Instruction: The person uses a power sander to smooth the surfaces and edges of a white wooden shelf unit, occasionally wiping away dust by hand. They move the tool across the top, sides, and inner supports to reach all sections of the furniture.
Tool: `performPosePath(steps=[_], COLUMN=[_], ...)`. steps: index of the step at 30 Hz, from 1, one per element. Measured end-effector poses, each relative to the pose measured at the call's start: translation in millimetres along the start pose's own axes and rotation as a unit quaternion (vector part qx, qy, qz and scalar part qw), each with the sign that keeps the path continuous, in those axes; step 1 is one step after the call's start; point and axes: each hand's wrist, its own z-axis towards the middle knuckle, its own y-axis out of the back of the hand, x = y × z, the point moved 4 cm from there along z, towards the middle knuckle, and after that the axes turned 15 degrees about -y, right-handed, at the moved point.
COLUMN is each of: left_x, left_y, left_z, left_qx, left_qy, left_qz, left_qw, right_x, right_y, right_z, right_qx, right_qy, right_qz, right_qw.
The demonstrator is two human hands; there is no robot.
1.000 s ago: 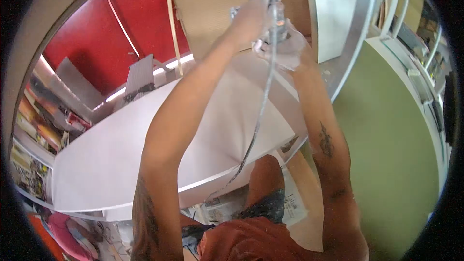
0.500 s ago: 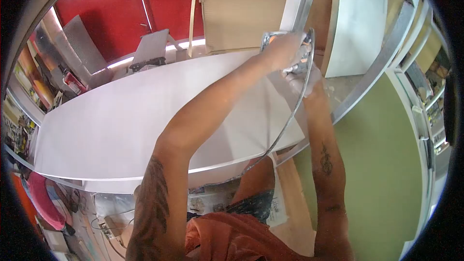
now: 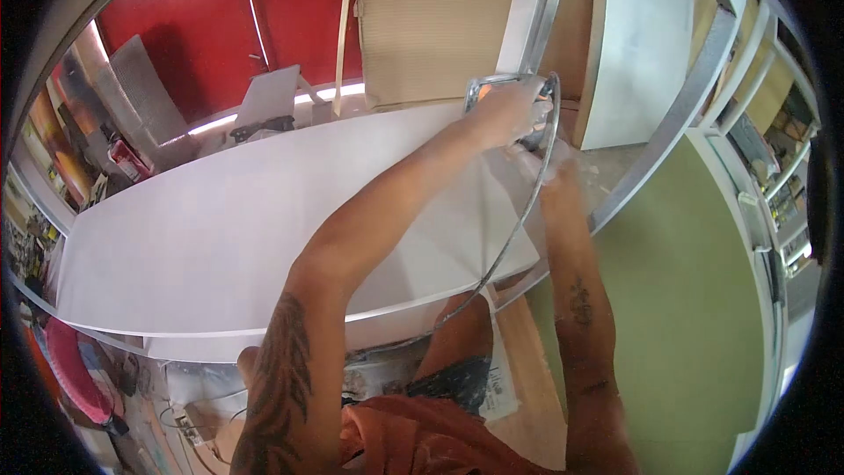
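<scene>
At the far right end of a long white panel (image 3: 220,220), my left hand (image 3: 512,113) is wrapped over a dusty corded power sander (image 3: 483,91) with orange parts. My right hand (image 3: 538,164) closes on the near side of the same tool, a little lower; its fingers are partly hidden and blurred. White dust coats both hands. A grey cord (image 3: 520,227) loops from the sander down past my right wrist and over the panel's near edge. The sander's underside is hidden from view.
Metal frame bars (image 3: 664,149) rise right of the panel, beside a green surface (image 3: 677,299). A cardboard sheet (image 3: 435,26) and a white board (image 3: 637,48) stand behind. Beyond the panel is a grey chair (image 3: 268,97). A wooden plank (image 3: 534,369) lies below.
Both hands and the sander sit slightly lower and further left in view. The whole scene has shifted a little left, so the head has turned somewhat. The grip looks unchanged.
</scene>
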Motion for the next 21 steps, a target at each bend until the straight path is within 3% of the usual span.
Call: performPosePath(steps=[1,5,7,11,14,15,16,17,19,21], left_x=[3,8,9,13,9,6,3,0,-7,-15], left_y=[-1,-1,-1,-5,0,4,10,15,31,46], left_z=[-1,-4,-4,-4,-5,-3,1,7,24,45], left_qx=[-0.008,-0.031,0.007,0.011,-0.019,-0.033,-0.049,-0.049,-0.040,-0.040], left_qy=[-0.001,-0.054,-0.050,-0.052,-0.072,-0.082,-0.091,-0.090,-0.035,-0.040], left_qz=[-0.004,0.022,0.034,0.038,0.048,0.039,0.030,0.028,-0.005,0.018], left_qw=[1.000,0.998,0.998,0.998,0.996,0.995,0.994,0.994,0.999,0.998], right_x=[-5,-9,-8,-10,-11,-2,5,9,23,45], right_y=[-3,-25,-44,-54,-11,-1,-6,-5,-42,-70], right_z=[9,1,-11,-27,-3,2,1,5,-9,-23], right_qx=[0.101,0.018,-0.041,-0.122,-0.049,-0.034,-0.017,-0.019,-0.174,-0.153], right_qy=[-0.086,-0.018,0.024,-0.025,0.032,0.125,0.212,0.210,0.154,0.189], right_qz=[0.313,0.201,0.120,0.183,0.081,-0.103,-0.284,-0.285,-0.361,-0.400], right_qw=[0.941,0.979,0.992,0.975,0.995,0.986,0.935,0.935,0.903,0.884])
